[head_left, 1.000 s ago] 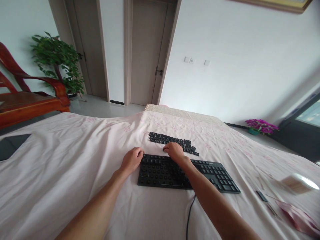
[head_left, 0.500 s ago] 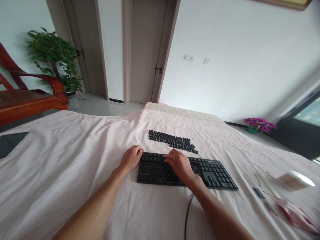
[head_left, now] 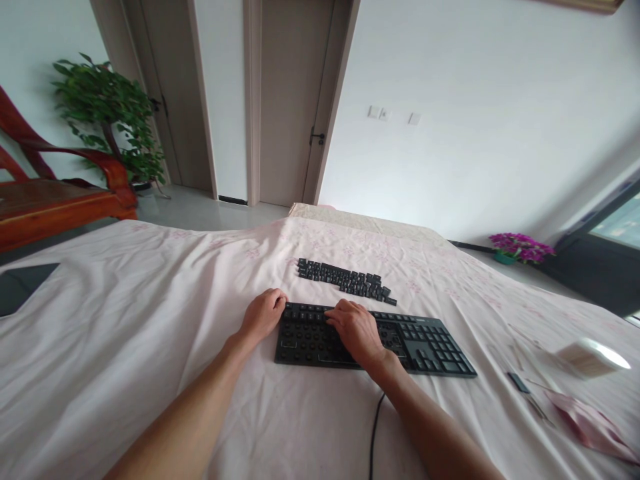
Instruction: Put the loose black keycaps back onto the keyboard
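Note:
A black keyboard (head_left: pixel 430 340) lies on a pale pink sheet (head_left: pixel 150 320), with many key sockets bare on its left half. Just beyond it, loose black keycaps (head_left: pixel 345 280) are laid out in rows. My left hand (head_left: pixel 263 313) is curled around the keyboard's far left corner. My right hand (head_left: pixel 357 330) rests on the middle of the keyboard with its fingers bent down and pressed together over the sockets. What is under its fingertips is hidden. The keyboard's black cable (head_left: pixel 374 427) runs towards me.
A dark flat slab (head_left: pixel 23 283) lies at the left edge. At the right are a white box (head_left: pixel 585 357), a small black piece (head_left: pixel 517 382) and a pink packet (head_left: pixel 585 423). A wooden chair (head_left: pixel 60 200) and a potted plant (head_left: pixel 110 113) stand beyond.
My right hand pulled back from the row of loose keycaps to the middle of the keyboard and settled there. My left hand stayed on the keyboard's corner.

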`<state>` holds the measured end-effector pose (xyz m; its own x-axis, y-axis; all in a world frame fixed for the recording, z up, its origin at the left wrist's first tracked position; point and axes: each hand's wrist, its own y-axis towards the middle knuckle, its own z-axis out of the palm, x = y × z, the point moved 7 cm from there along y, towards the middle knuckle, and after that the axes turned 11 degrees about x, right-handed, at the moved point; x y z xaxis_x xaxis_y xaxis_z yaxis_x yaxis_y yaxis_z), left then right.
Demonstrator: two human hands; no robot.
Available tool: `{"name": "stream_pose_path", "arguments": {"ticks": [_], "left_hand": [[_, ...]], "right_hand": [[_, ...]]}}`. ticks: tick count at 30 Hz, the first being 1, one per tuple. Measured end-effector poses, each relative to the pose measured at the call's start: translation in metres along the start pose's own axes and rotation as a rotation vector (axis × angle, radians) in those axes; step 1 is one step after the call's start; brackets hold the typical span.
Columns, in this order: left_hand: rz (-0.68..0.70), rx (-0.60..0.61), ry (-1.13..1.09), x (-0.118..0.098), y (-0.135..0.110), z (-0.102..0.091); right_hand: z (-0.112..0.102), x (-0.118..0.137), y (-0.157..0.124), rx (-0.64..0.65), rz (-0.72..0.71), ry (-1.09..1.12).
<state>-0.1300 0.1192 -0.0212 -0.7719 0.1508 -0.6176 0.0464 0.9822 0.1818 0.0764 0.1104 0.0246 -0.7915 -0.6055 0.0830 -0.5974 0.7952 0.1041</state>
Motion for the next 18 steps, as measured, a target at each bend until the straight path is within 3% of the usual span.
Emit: {"name": "stream_pose_path", "arguments": {"ticks": [18], "left_hand": [[-0.019, 0.002, 0.022, -0.003, -0.001, -0.001]], "right_hand": [[0.006, 0.023, -0.005, 0.123, -0.013, -0.226]]}}
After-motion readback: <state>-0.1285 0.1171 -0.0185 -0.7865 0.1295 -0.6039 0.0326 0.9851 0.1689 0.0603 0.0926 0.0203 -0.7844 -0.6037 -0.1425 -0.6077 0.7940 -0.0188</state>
